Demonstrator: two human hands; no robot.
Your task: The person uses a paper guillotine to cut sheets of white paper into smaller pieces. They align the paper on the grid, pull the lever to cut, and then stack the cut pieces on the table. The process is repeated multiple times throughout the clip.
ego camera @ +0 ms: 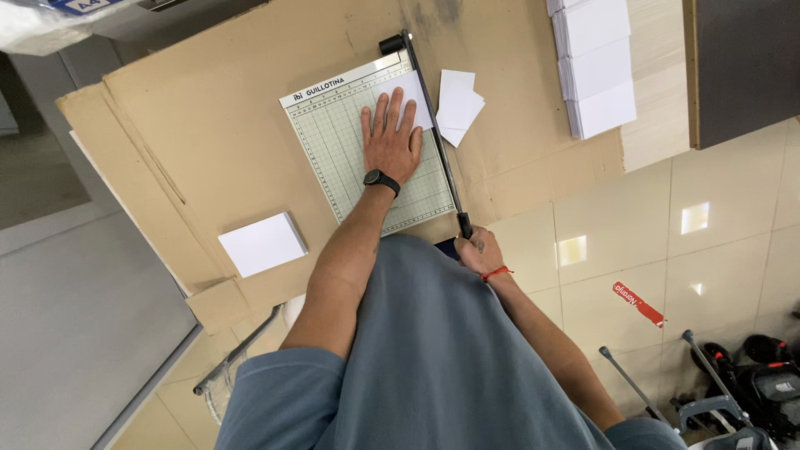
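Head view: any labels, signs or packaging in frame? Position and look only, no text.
Floor sticker: lower right on the tiled floor, narrow red strip with white lettering, set diagonally.
Printed strip: top edge of the paper cutter, pale band with dark lettering.
Plastic-wrapped pack: top left corner, clear wrap, blue label patch.

My left hand [390, 137] covers most of the white paper [414, 96] on the cutter. My right hand [479, 252] hides the blade handle's [464, 223] grip. The stacks of cut paper [593, 62] run off the top edge.
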